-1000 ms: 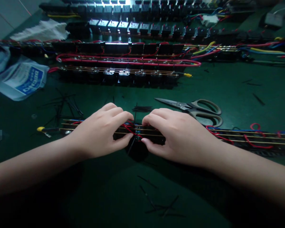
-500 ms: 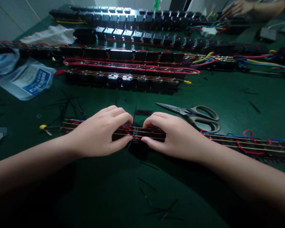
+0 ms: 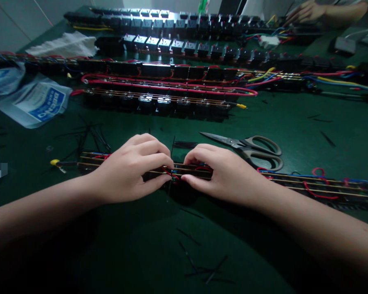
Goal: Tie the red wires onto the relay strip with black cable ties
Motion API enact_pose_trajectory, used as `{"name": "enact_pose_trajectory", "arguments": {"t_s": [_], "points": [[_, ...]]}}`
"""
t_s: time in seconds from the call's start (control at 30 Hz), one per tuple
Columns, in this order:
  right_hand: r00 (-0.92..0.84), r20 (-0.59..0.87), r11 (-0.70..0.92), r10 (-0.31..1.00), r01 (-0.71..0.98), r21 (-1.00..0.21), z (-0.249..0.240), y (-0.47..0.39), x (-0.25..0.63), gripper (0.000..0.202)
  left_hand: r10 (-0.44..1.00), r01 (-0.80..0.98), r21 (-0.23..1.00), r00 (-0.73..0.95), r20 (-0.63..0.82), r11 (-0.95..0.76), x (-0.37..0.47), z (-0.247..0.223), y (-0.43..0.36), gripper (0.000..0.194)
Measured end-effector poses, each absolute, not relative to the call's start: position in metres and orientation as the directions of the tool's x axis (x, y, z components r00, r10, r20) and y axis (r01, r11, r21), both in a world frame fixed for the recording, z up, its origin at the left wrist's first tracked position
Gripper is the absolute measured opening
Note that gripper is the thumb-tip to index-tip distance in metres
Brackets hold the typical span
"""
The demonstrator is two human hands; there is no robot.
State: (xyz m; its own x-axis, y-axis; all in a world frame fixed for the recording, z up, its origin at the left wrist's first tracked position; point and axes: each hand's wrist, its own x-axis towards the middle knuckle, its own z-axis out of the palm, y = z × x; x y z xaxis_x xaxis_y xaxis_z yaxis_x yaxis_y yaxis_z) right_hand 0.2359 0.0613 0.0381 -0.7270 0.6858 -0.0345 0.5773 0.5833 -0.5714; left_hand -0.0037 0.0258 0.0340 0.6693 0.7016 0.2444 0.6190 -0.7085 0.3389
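Note:
A long dark strip (image 3: 297, 185) lies across the table in front of me, with copper-coloured rails and red and blue wires along it. My left hand (image 3: 135, 169) grips it near the middle, thumb on the near side and fingers bent over the far side, its fingertips close to the red wires (image 3: 167, 173). A thin black cable tie (image 3: 173, 146) sticks up right beside these fingertips, looped at the strip. Just to the right, my right hand (image 3: 230, 173) holds the same strip between thumb and curled fingers. What lies under both palms is hidden.
Scissors (image 3: 248, 149) lie behind my right hand, near a bundle of black cable ties (image 3: 185, 144). Loose ties (image 3: 205, 270) are scattered in front. Rows of socket strips (image 3: 171, 45) and plastic bags (image 3: 39, 102) occupy the back. Another person's hand (image 3: 309, 12) works at far right.
My left index finger has come down over the strip, closer to the thumb beside the red wires and the cable tie. My right hand has hardly moved.

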Motion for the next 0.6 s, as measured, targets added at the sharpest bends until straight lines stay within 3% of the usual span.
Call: {"name": "enact_pose_trajectory", "arguments": {"t_s": [0.17, 0.33, 0.6], "points": [[-0.736, -0.023, 0.597, 0.677, 0.567, -0.567, 0.0375, 0.0625, 0.2362, 0.017, 0.593, 0.529, 0.268, 0.717, 0.367, -0.805, -0.0040, 0.0342, 0.0237, 0.012], [-0.736, -0.017, 0.606, 0.677, 0.570, -0.555, 0.0370, 0.0614, 0.2351, 0.018, 0.406, 0.452, 0.025, 0.776, 0.483, -0.892, -0.0057, 0.0300, 0.0212, 0.021], [-0.738, -0.006, 0.615, 0.674, 0.566, -0.549, 0.0373, 0.0612, 0.2350, 0.017, 0.337, 0.449, -0.095, 0.779, 0.528, -0.889, -0.0026, 0.0293, 0.0188, 0.009]]}}
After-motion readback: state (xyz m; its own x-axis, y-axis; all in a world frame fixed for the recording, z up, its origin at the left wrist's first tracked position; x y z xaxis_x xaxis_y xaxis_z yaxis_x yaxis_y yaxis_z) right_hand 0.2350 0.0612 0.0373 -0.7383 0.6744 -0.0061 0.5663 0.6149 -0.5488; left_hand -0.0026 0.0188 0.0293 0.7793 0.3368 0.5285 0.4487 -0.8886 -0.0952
